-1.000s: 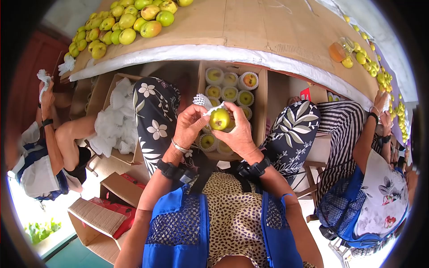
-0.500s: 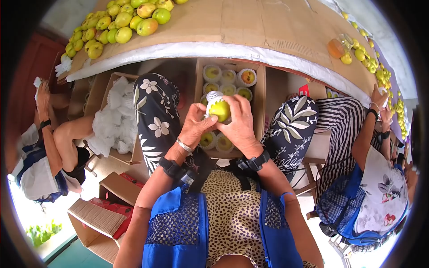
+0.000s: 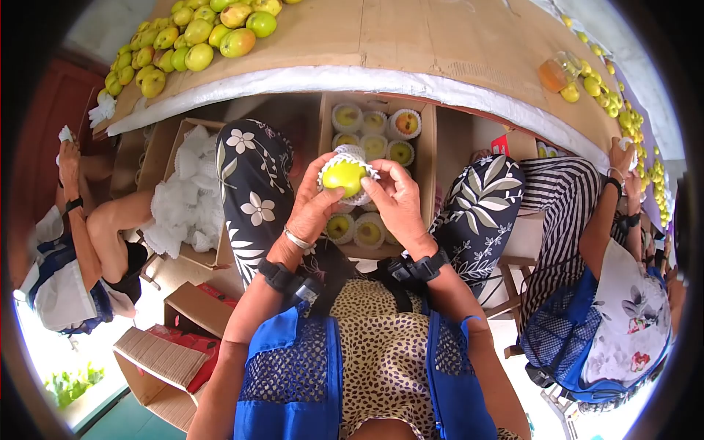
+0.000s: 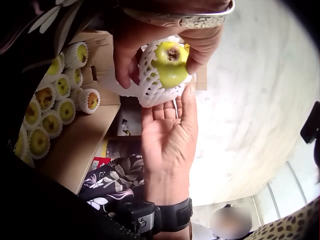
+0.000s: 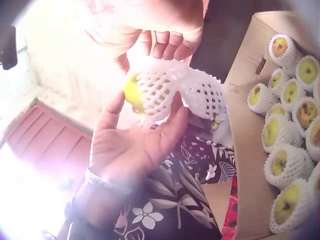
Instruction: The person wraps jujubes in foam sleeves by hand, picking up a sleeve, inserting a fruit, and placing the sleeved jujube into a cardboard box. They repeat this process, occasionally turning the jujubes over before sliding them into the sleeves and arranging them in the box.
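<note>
Held over the open box, a yellow-green apple (image 3: 342,176) sits partly inside a white foam net sleeve (image 3: 355,155). My left hand (image 3: 314,213) grips the apple, fingers round the net and thumb on the bare skin, as the left wrist view shows. From the other side my right hand (image 3: 400,209) holds the net, its thumb at the net's edge and its fingers behind. In the right wrist view the netting (image 5: 160,90) covers most of the apple, and a loose tail (image 5: 205,95) of it sticks out beyond the fruit.
Below the hands, a cardboard box (image 3: 430,147) holds several netted apples (image 3: 405,124). Another box with foam nets (image 3: 192,191) stands left of my knee. A pile of apples (image 3: 198,31) and a jar of amber liquid (image 3: 555,73) are on the table (image 3: 411,44). People sit on both sides.
The net has come down round more of the apple, which has turned sideways and risen slightly. My right thumb has moved to the net's edge.
</note>
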Demonstrator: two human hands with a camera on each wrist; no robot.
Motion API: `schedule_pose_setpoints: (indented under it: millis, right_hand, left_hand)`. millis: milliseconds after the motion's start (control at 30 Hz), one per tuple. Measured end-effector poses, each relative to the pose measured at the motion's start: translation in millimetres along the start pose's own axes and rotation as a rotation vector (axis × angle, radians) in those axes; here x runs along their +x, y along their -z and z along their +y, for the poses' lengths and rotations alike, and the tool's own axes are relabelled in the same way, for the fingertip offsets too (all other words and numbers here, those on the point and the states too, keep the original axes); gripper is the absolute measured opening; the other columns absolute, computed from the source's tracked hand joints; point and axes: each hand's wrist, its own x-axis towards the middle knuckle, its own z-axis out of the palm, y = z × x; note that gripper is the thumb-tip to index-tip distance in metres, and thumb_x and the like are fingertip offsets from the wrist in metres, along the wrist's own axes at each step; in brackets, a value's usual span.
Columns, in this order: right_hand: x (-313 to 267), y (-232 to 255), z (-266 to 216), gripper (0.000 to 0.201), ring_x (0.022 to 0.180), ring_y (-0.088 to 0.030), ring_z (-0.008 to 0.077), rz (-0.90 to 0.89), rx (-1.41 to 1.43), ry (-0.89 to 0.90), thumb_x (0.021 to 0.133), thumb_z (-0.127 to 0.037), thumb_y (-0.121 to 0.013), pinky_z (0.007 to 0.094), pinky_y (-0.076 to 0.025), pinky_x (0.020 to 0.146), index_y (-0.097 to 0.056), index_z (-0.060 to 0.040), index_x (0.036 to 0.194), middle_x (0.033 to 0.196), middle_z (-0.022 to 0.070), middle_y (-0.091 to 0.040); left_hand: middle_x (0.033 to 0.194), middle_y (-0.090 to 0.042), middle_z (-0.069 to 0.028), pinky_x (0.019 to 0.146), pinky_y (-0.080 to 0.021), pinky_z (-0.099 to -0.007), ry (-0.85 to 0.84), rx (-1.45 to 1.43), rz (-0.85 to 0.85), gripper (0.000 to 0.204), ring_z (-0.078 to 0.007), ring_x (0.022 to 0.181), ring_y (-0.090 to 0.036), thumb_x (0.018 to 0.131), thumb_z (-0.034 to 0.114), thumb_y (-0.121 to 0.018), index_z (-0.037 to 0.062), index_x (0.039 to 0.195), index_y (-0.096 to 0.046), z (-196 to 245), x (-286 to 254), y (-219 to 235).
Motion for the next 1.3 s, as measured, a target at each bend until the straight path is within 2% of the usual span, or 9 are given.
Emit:
schedule_pose_setpoints:
  millis: [200, 300, 467, 567, 700, 733, 867, 1167, 1300]
  right_hand:
    - [1, 5, -6, 0.012, 0.068, -0.057, 0.0104, 0.033, -0.018, -0.072, 0.080, -0.007, -0.063, 0.0232, -0.046, 0.063, -0.061, -0.0024, 0.091, 0.085, 0.0047, -0.060]
    - [2, 3, -8, 0.011, 0.071, -0.057, 0.0121, 0.045, -0.052, -0.019, 0.078, -0.007, -0.064, 0.0243, -0.046, 0.063, -0.062, -0.0034, 0.089, 0.085, 0.0050, -0.059]
    - [0, -5, -18, 0.015, 0.074, -0.058, 0.0206, -0.042, -0.311, 0.355, 0.072, -0.004, -0.066, 0.0294, -0.047, 0.064, -0.063, -0.0052, 0.086, 0.086, 0.0067, -0.057]
    - [-6, -12, -19, 0.016, 0.076, -0.057, 0.0240, -0.072, -0.314, 0.267, 0.069, -0.003, -0.066, 0.0318, -0.047, 0.067, -0.063, -0.0055, 0.085, 0.085, 0.0076, -0.057]
    - [-5, -12, -26, 0.038, 0.091, -0.054, 0.0298, -0.016, -0.384, 0.275, 0.065, -0.008, -0.071, 0.0372, -0.046, 0.079, -0.057, -0.0075, 0.100, 0.096, 0.0114, -0.056]
    - [-3, -8, -26, 0.055, 0.099, -0.051, 0.0330, -0.067, -0.449, 0.261, 0.062, -0.012, -0.074, 0.0398, -0.044, 0.084, -0.049, -0.0090, 0.111, 0.107, 0.0147, -0.052]
    - [-4, -15, -24, 0.065, 0.104, -0.048, 0.0355, -0.067, -0.576, 0.292, 0.061, -0.011, -0.074, 0.0419, -0.043, 0.085, -0.041, -0.0077, 0.117, 0.114, 0.0169, -0.046]
    - [1, -22, -6, 0.062, 0.097, -0.050, 0.0372, -0.043, -0.504, 0.163, 0.061, -0.006, -0.071, 0.0416, -0.045, 0.080, -0.040, -0.0053, 0.114, 0.108, 0.0177, -0.048]
    - [2, -17, -4, 0.065, 0.096, -0.051, 0.0373, 0.003, -0.473, 0.120, 0.060, -0.008, -0.073, 0.0415, -0.045, 0.080, -0.039, -0.0049, 0.115, 0.107, 0.0179, -0.049]
  left_hand:
    - [0.122, -0.047, -0.0071, 0.093, -0.041, -0.0307, -0.036, 0.175, -0.005, 0.072, -0.0172, 0.110, -0.047, 0.074, 0.002, -0.063, 0.0102, 0.136, -0.028, -4, 1, 5]
    - [0.123, -0.046, -0.0056, 0.095, -0.038, -0.0304, -0.046, 0.473, 0.007, 0.076, -0.0159, 0.111, -0.046, 0.070, 0.001, -0.065, 0.0123, 0.136, -0.029, -2, -1, -1]
    - [0.118, -0.049, -0.0086, 0.084, -0.047, -0.0293, 0.011, 0.282, 0.042, 0.072, -0.0171, 0.102, -0.051, 0.073, 0.002, -0.063, 0.0092, 0.136, -0.027, -20, 0, 5]
    - [0.118, -0.049, -0.0092, 0.080, -0.049, -0.0274, -0.064, 0.118, 0.172, 0.064, -0.0166, 0.099, -0.054, 0.077, 0.002, -0.057, 0.0090, 0.134, -0.030, -14, 3, 6]
    - [0.119, -0.047, -0.0097, 0.079, -0.048, -0.0270, -0.230, 0.091, 0.167, 0.063, -0.0168, 0.100, -0.052, 0.077, 0.001, -0.055, 0.0089, 0.134, -0.029, -13, 4, 6]
    - [0.117, -0.047, -0.0102, 0.080, -0.047, -0.0279, -0.277, 0.167, 0.175, 0.066, -0.0173, 0.100, -0.052, 0.076, 0.001, -0.056, 0.0086, 0.135, -0.028, -14, 6, 7]
    - [0.112, -0.047, -0.0118, 0.084, -0.045, -0.0310, -0.393, 0.477, 0.226, 0.075, -0.0189, 0.097, -0.051, 0.072, 0.001, -0.062, 0.0069, 0.135, -0.022, -19, 9, 10]
    - [0.099, -0.049, -0.0191, 0.075, -0.045, -0.0355, -0.462, 1.142, 0.406, 0.067, -0.0272, 0.086, -0.055, 0.065, 0.017, -0.077, -0.0001, 0.112, -0.032, -20, 5, -1]
    - [0.100, -0.047, -0.0152, 0.078, -0.044, -0.0323, -0.456, 1.160, 0.276, 0.063, -0.0229, 0.088, -0.051, 0.069, 0.024, -0.075, -0.0012, 0.111, -0.035, -21, 3, -3]
